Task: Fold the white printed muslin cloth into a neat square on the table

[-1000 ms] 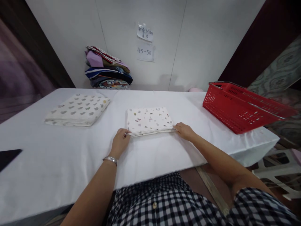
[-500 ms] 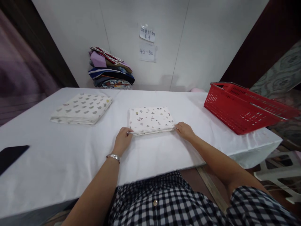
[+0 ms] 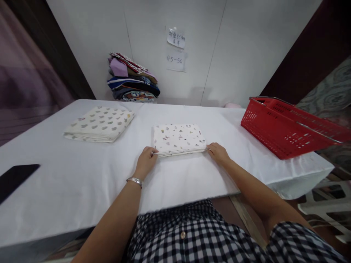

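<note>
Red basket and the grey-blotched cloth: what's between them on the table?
Head view: a folded white cloth with small mixed prints, set slightly toward the person, its near corners held by the left hand and right hand.

Open tablecloth (image 3: 225, 124) leaves passage between the patterned cloth (image 3: 179, 138) at centre and the red basket (image 3: 285, 129) blocking the right side; a second lane runs between that cloth and the spotted cloth (image 3: 100, 124) at upper left; the left hand (image 3: 146, 159) and right hand (image 3: 219, 153) bar the centre cloth's lower corners; the wall (image 3: 241, 47) closes the top
</note>
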`<state>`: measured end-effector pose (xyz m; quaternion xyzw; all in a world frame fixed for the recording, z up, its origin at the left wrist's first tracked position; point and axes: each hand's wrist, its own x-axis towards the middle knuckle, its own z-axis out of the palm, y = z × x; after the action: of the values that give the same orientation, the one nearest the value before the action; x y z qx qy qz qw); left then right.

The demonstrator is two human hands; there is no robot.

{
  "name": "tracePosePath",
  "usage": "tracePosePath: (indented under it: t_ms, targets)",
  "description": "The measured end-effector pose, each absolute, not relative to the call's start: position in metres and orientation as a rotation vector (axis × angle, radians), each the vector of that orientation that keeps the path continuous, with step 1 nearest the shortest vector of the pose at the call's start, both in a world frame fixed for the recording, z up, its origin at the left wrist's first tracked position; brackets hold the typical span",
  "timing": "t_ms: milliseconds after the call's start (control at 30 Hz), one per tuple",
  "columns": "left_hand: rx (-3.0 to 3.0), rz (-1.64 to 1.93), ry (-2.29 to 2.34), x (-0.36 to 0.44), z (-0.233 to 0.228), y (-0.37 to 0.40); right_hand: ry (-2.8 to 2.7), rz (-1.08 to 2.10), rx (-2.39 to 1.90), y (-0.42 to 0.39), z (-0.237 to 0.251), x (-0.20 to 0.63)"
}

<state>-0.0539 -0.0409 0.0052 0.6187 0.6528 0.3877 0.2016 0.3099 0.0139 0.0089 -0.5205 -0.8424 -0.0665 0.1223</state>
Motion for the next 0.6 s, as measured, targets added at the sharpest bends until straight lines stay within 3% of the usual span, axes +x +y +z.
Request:
tracePosePath:
  t_ms: [300, 600]
  targets:
    - [1.971, 1.088, 1.92, -0.048, 0.01, -0.05, -2.433, -0.264, -1.408, -0.004, 0.014, 0.296]
    - [2.423, 0.923, 1.739, -0.007, 0.016, -0.036, -2.475, -0.09, -1.18, 0.005, 0.019, 0.243]
